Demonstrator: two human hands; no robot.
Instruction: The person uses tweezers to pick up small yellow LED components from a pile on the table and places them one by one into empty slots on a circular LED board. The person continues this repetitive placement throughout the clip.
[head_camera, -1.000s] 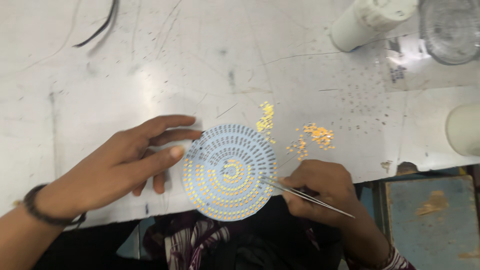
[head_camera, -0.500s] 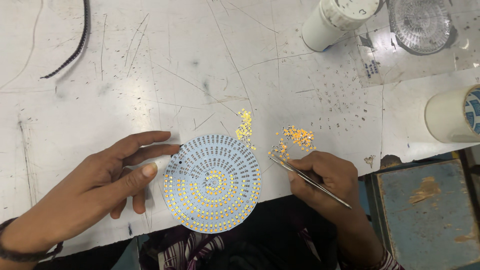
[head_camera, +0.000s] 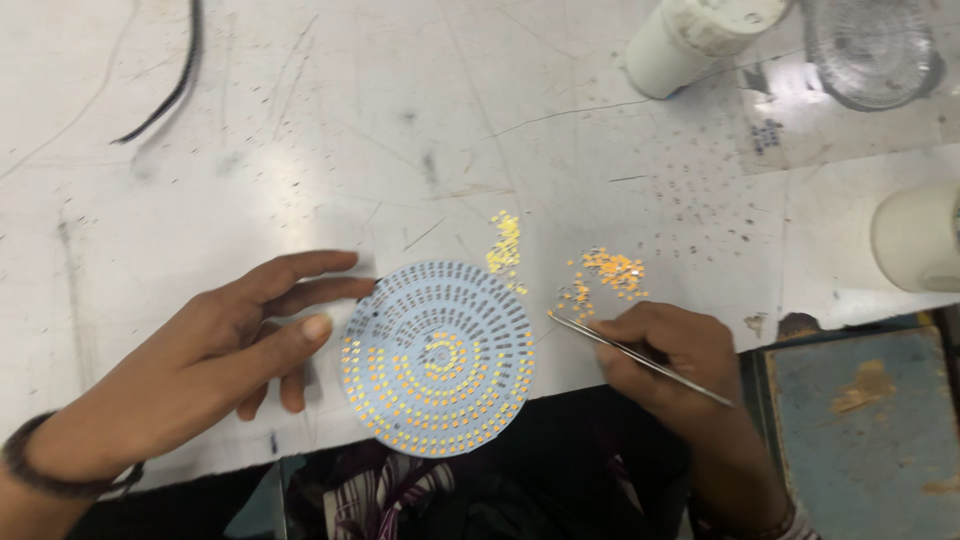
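Round board: pale blue disc lying flat at the near edge of the worktop, its lower rim hanging slightly past that edge; rings of small yellow-orange chips cover the centre and the lower and left parts, while dark bare pads show along the upper and right rings.
Worktop: white, scratched and smudged, carrying everything here; its near edge runs along the bottom of the view.
Left hand: lies flat on the worktop just left of the board, fingers spread and stretched out, thumb tip and upper fingertips touching or nearly touching the board's left rim; a dark band sits on the wrist.
Right hand: at the near edge, just right of the board, fingers pressed together and pinching the tweezers.
White cylinder: stands at the far edge, toward the right corner.
Clear round dish: at the far right corner, just beside the white cylinder, on a clear sheet.
Pale roll: at the right edge of the worktop, partly cut off.
Black cable: curves along the far left part of the worktop.
Tweezers: thin metal pair, slanting up to the left, tips near the board's right rim and just below the orange heap; whether the tips hold a chip cannot be told.
Orange chip heap: loose pile just beyond the right hand.
Yellow chip heap: smaller pile touching the board's far rim.
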